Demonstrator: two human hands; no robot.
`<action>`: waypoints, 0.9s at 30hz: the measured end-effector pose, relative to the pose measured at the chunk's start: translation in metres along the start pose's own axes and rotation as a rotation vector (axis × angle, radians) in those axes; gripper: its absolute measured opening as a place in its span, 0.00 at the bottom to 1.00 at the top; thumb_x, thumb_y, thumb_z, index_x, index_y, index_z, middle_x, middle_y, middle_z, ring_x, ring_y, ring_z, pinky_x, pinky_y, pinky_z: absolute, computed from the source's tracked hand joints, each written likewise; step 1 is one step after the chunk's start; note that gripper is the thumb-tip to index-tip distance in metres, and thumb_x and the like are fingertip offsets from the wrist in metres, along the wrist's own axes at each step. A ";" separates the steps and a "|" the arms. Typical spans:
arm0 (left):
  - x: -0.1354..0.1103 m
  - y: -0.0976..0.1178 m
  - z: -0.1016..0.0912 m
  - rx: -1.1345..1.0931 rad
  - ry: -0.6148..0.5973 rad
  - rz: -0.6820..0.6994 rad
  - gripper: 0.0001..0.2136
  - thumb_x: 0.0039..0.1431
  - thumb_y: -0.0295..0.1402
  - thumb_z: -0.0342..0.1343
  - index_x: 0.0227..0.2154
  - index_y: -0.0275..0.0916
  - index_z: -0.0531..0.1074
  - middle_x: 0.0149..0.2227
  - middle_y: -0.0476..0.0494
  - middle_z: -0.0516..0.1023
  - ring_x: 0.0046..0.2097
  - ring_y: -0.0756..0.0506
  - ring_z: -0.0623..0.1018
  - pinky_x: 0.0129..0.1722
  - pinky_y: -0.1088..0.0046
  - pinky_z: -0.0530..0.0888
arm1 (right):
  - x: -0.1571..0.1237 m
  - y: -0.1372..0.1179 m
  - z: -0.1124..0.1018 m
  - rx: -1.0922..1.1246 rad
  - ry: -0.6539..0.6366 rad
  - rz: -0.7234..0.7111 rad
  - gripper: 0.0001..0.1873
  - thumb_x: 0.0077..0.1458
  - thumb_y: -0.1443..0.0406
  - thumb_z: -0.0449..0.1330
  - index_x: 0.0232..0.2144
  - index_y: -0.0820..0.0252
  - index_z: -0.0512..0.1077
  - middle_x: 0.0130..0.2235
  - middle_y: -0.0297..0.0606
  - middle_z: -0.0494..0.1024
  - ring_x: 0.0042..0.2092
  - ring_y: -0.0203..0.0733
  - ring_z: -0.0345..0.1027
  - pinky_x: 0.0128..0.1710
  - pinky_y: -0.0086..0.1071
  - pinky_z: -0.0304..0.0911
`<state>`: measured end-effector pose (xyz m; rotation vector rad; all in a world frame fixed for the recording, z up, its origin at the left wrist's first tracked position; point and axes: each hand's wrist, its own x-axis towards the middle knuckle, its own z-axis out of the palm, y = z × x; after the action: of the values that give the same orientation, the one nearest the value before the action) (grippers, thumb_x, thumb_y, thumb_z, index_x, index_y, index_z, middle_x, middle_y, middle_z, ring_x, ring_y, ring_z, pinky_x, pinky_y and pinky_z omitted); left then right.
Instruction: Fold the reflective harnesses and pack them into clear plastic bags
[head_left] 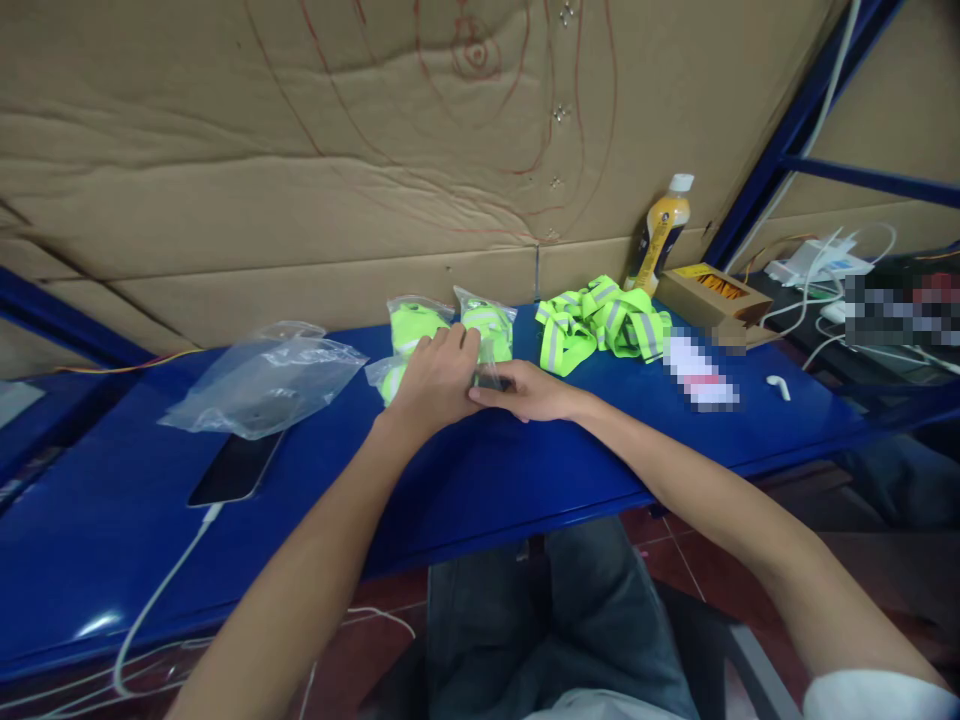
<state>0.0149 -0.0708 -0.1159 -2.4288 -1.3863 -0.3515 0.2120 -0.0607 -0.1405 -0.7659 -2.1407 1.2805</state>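
Observation:
My left hand [441,372] lies over a clear plastic bag [377,372] with neon yellow-green reflective strapping inside, its fingers curled on the bag. My right hand [534,390] pinches the bag's right end, thumb on the near side. A small dark piece [489,380] shows between the two hands; its kind is not clear. Just behind stand two more bags of folded strapping, a left one [416,322] and a right one [491,322]. To the right sits a loose heap of reflective strapping [600,318]. My left hand hides much of the nearest bag.
Empty clear bags [270,380] lie on the blue table [480,475] at left, partly over a phone [236,468] with a white cable. Toward the right are a juice bottle [661,235], an open cardboard box [712,300], a blurred-out packet [697,375] and a white earbud [778,387].

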 end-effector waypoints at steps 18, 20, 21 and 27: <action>0.007 0.002 -0.025 -1.118 0.011 -0.213 0.24 0.64 0.52 0.63 0.52 0.39 0.79 0.51 0.39 0.85 0.53 0.36 0.82 0.55 0.59 0.76 | -0.006 -0.029 -0.024 -0.362 0.503 -0.316 0.25 0.75 0.49 0.53 0.30 0.58 0.70 0.26 0.31 0.68 0.29 0.36 0.63 0.33 0.32 0.57; 0.007 0.006 -0.020 -1.209 0.004 -0.217 0.23 0.64 0.51 0.65 0.52 0.39 0.80 0.51 0.40 0.85 0.54 0.36 0.82 0.55 0.62 0.77 | -0.008 -0.031 -0.027 -0.340 0.445 -0.298 0.29 0.74 0.46 0.54 0.26 0.58 0.68 0.26 0.32 0.66 0.29 0.35 0.61 0.31 0.31 0.56; 0.007 0.007 -0.018 -1.232 0.017 -0.218 0.22 0.65 0.51 0.66 0.51 0.39 0.81 0.51 0.40 0.85 0.55 0.37 0.82 0.55 0.62 0.77 | -0.009 -0.031 -0.029 -0.303 0.410 -0.289 0.30 0.73 0.44 0.55 0.26 0.58 0.70 0.28 0.33 0.68 0.29 0.35 0.61 0.29 0.30 0.56; 0.006 0.007 -0.019 -1.363 0.118 -0.191 0.20 0.64 0.50 0.68 0.46 0.39 0.83 0.46 0.40 0.86 0.47 0.39 0.83 0.48 0.66 0.79 | -0.010 -0.034 -0.028 -0.021 0.438 -0.205 0.28 0.61 0.40 0.67 0.42 0.59 0.80 0.41 0.38 0.81 0.23 0.31 0.66 0.21 0.28 0.60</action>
<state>0.0231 -0.0773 -0.0970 -3.0444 -1.5617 -1.9813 0.2317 -0.0644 -0.0997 -0.7346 -1.8241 0.8895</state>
